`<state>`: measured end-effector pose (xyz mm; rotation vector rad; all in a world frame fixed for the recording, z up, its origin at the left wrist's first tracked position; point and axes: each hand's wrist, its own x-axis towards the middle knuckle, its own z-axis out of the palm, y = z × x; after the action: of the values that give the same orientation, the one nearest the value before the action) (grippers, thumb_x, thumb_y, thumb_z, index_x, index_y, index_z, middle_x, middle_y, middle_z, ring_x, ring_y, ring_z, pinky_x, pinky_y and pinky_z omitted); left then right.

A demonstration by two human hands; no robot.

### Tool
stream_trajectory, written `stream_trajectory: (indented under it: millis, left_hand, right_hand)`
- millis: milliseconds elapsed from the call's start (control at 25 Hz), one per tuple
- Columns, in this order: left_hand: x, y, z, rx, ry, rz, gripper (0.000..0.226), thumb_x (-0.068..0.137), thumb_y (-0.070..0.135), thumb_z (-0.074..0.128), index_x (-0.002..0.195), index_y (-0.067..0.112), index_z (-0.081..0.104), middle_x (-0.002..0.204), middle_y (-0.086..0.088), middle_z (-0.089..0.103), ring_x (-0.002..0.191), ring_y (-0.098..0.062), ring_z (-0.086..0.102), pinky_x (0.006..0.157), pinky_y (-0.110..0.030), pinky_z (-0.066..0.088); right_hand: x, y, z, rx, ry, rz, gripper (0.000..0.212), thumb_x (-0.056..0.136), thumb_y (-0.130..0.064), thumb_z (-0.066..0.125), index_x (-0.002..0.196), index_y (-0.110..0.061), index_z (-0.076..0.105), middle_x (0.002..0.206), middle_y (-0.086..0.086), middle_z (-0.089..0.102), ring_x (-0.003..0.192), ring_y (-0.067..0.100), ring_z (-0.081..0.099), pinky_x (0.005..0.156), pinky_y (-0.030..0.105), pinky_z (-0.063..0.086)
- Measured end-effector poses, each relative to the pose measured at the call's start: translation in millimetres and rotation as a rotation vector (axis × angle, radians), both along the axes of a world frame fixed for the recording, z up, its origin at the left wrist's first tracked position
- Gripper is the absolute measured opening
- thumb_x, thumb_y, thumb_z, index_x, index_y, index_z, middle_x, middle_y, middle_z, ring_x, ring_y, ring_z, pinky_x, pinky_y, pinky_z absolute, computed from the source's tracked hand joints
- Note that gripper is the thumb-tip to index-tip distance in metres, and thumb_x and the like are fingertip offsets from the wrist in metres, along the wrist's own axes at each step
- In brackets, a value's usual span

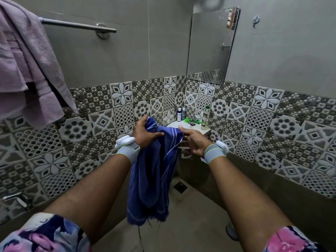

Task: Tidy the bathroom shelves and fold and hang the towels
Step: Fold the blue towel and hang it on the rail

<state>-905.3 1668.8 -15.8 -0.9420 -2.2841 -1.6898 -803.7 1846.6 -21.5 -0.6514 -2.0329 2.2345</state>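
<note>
A blue towel (152,175) with thin white stripes hangs in front of me, its frayed lower edge near the floor. My left hand (145,132) grips its bunched top end. My right hand (194,140) holds the towel's upper right edge; its fingertips are hidden behind the cloth. A lilac towel (27,66) is draped loosely over the left end of a metal towel rail (80,25) on the wall. Behind my hands a white corner shelf (183,125) carries two small bottles (181,113), a tall bottle with a green cap (205,117) and green bits.
A mirror (211,46) hangs right of the corner, with a wall hook (256,20) beside it. Patterned tiles cover the lower walls. A floor drain (180,186) lies under the shelf. A tap (16,197) sticks out low on the left wall.
</note>
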Motion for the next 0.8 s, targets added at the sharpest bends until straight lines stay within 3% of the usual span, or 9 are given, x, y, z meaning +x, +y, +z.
stream_trajectory:
  millis: [120,200,280,360,520,560,640,720,800]
  left_hand:
    - [-0.4,-7.1,-0.5,0.044,-0.054,-0.007,0.046,0.06,0.015,0.09,0.087,0.004,0.054,0.083,-0.012,0.066,0.074,-0.022,0.061,0.076,-0.036,0.054]
    - [-1.2,-12.8,3.3,0.155,-0.178,-0.016,0.046,0.065,0.013,0.087,0.098,0.007,0.055,0.093,-0.013,0.068,0.082,-0.022,0.063,0.08,-0.034,0.053]
    - [-10.3,-19.7,3.1,0.194,-0.203,0.08,0.048,0.071,0.015,0.083,0.111,0.009,0.055,0.104,-0.01,0.065,0.093,-0.024,0.062,0.086,-0.034,0.051]
    - [-17.9,-23.8,2.0,0.152,-0.189,0.146,0.045,0.077,0.012,0.077,0.117,0.006,0.057,0.105,-0.006,0.062,0.095,-0.022,0.06,0.088,-0.034,0.05]
    - [-27.0,-32.2,-1.3,0.228,-0.227,0.386,0.029,0.08,0.021,0.07,0.104,0.005,0.071,0.093,-0.009,0.069,0.09,-0.025,0.066,0.085,-0.033,0.052]
    - [-31.5,-36.5,-2.1,0.233,-0.251,0.457,0.027,0.083,0.022,0.068,0.101,0.003,0.072,0.09,-0.009,0.069,0.087,-0.023,0.065,0.082,-0.031,0.05]
    - [-38.8,-46.9,-1.5,0.215,-0.296,0.47,0.024,0.085,0.022,0.068,0.094,0.0,0.073,0.083,-0.009,0.065,0.079,-0.018,0.058,0.073,-0.029,0.046]
    - [-35.9,-51.7,-1.1,0.289,-0.397,0.311,0.018,0.081,0.021,0.074,0.084,0.004,0.072,0.079,-0.009,0.06,0.074,-0.017,0.052,0.065,-0.028,0.044]
    - [-26.8,-47.8,-0.6,0.394,-0.534,0.146,0.015,0.079,0.02,0.077,0.078,0.006,0.071,0.076,-0.01,0.065,0.069,-0.02,0.057,0.062,-0.028,0.049]
  right_hand:
    - [-3.2,-3.6,7.4,-0.079,0.283,-0.142,0.009,0.089,-0.022,0.063,0.081,-0.019,0.065,0.082,0.0,0.063,0.083,0.019,0.057,0.076,0.034,0.044]
    - [-5.6,-0.1,13.5,-0.069,0.411,-0.192,0.008,0.091,-0.019,0.061,0.084,-0.018,0.065,0.087,-0.002,0.06,0.082,0.011,0.054,0.073,0.03,0.041]
    - [-11.3,7.0,13.1,0.303,0.379,-0.161,0.009,0.088,-0.015,0.065,0.082,-0.009,0.065,0.088,0.001,0.052,0.078,0.006,0.048,0.067,0.021,0.036]
    - [-14.9,9.0,7.8,0.622,0.305,-0.091,0.015,0.088,-0.01,0.065,0.074,-0.003,0.064,0.073,0.001,0.049,0.066,0.003,0.045,0.063,0.021,0.036]
    - [-17.6,28.0,5.5,0.459,0.392,-0.796,0.012,0.085,-0.005,0.061,0.09,0.004,0.069,0.079,0.006,0.058,0.077,0.012,0.048,0.069,0.024,0.038]
    - [-16.3,31.5,3.0,0.476,0.331,-0.739,0.011,0.082,-0.001,0.062,0.088,0.005,0.069,0.077,0.007,0.056,0.076,0.013,0.046,0.068,0.026,0.038]
    - [-13.7,32.9,-3.8,0.515,0.15,-0.384,0.007,0.075,0.001,0.069,0.081,0.005,0.068,0.073,0.009,0.054,0.07,0.016,0.046,0.065,0.03,0.039]
    - [-9.0,26.1,-0.1,0.469,0.055,-0.211,0.013,0.072,-0.006,0.078,0.076,-0.002,0.066,0.067,0.008,0.056,0.059,0.017,0.049,0.056,0.029,0.042]
    - [-2.8,16.8,11.0,0.29,0.084,-0.085,0.014,0.076,-0.009,0.077,0.072,-0.012,0.064,0.063,0.002,0.061,0.051,0.013,0.051,0.052,0.024,0.044]
